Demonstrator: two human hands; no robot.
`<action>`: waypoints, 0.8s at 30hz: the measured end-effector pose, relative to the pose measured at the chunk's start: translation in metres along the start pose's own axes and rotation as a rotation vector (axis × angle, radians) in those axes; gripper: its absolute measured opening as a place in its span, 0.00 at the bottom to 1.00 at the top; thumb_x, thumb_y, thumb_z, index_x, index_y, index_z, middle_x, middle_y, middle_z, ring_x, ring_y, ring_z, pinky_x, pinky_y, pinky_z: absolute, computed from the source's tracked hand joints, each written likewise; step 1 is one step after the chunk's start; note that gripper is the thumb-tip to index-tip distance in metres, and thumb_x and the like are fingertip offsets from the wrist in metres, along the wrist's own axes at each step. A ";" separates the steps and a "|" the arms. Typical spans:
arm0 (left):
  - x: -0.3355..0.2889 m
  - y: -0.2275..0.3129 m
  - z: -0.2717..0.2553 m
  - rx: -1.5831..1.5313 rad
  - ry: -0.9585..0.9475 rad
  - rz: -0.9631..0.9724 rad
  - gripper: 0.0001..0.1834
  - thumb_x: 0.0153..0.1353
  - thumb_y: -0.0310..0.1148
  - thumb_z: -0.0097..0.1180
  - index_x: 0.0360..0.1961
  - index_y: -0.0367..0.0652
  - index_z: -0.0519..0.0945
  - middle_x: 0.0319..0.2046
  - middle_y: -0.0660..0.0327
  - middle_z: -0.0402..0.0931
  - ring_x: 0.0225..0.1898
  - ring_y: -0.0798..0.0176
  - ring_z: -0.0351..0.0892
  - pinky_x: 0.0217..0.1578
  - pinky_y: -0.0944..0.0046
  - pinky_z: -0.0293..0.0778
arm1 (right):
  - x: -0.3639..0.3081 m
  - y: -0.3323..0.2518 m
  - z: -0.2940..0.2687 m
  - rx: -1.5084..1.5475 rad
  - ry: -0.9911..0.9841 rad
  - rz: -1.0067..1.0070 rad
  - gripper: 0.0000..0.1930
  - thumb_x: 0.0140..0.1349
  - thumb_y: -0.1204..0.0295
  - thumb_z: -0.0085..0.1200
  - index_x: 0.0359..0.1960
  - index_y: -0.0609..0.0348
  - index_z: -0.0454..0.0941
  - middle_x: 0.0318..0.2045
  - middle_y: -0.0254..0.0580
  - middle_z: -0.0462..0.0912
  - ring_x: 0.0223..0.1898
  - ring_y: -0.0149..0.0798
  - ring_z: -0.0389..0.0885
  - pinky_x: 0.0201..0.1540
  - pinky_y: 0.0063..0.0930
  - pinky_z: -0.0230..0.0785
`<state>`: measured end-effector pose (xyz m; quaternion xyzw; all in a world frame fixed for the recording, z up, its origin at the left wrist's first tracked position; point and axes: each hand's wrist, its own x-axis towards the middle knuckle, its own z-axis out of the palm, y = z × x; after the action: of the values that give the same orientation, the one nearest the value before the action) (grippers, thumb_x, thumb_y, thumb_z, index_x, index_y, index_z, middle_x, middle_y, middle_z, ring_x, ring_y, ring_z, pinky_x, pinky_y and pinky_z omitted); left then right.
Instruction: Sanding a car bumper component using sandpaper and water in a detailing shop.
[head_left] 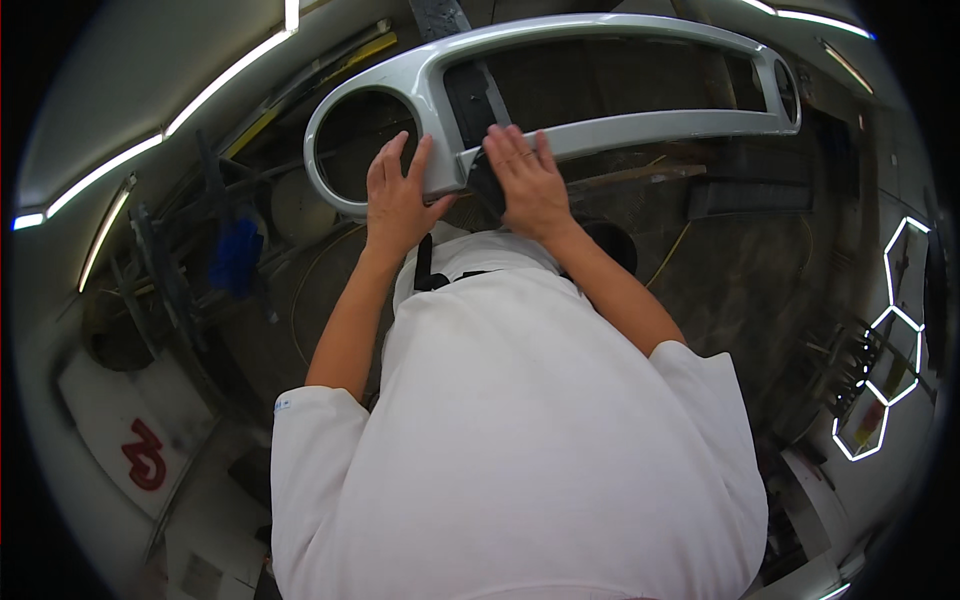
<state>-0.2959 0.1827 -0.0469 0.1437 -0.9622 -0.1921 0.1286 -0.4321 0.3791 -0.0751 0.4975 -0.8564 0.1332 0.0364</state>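
Note:
A large silver-grey panel (640,126), like a vehicle's front grille surround, spans the top of the view. It has a wide opening in the middle and a round hole at each end. My left hand (398,200) rests on its lower left part beside the larger round hole, fingers spread. A black sheet (484,184) hangs by the panel's lower edge, under my right hand (532,188). The right fingers lie together and press the sheet against the left end of the lower bar; its exact kind I cannot make out.
A dark metal stand bar (486,100) shows behind the panel's opening. To the left are metal racks with a blue cloth-like item (236,255). A white panel with a red mark (140,440) leans at lower left. Hexagonal lights (890,340) glow at right.

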 end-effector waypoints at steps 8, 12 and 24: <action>0.020 0.040 0.026 -0.007 -0.014 0.304 0.29 0.55 0.34 0.71 0.60 0.43 0.80 0.59 0.56 0.76 0.61 0.46 0.75 0.63 0.48 0.70 | -0.048 0.253 -0.052 -0.397 0.213 0.475 0.24 0.68 0.62 0.54 0.63 0.59 0.77 0.67 0.48 0.75 0.71 0.58 0.67 0.76 0.61 0.49; 0.029 0.053 0.030 -0.019 -0.023 0.226 0.28 0.55 0.36 0.72 0.57 0.42 0.81 0.56 0.56 0.77 0.58 0.47 0.77 0.59 0.49 0.72 | -0.001 0.129 -0.035 -0.024 0.148 0.315 0.26 0.54 0.69 0.59 0.56 0.65 0.78 0.58 0.49 0.78 0.68 0.60 0.68 0.76 0.59 0.50; 0.042 0.099 0.025 -0.010 -0.101 -0.146 0.30 0.47 0.31 0.76 0.54 0.44 0.82 0.46 0.56 0.78 0.49 0.48 0.77 0.52 0.50 0.73 | -0.053 0.311 -0.093 -0.376 0.126 0.459 0.29 0.50 0.69 0.62 0.58 0.55 0.77 0.59 0.37 0.79 0.61 0.48 0.72 0.65 0.48 0.60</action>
<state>-0.3647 0.2648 -0.0209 0.2029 -0.9535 -0.2127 0.0662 -0.6803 0.5948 -0.0559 0.2664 -0.9521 0.0078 0.1499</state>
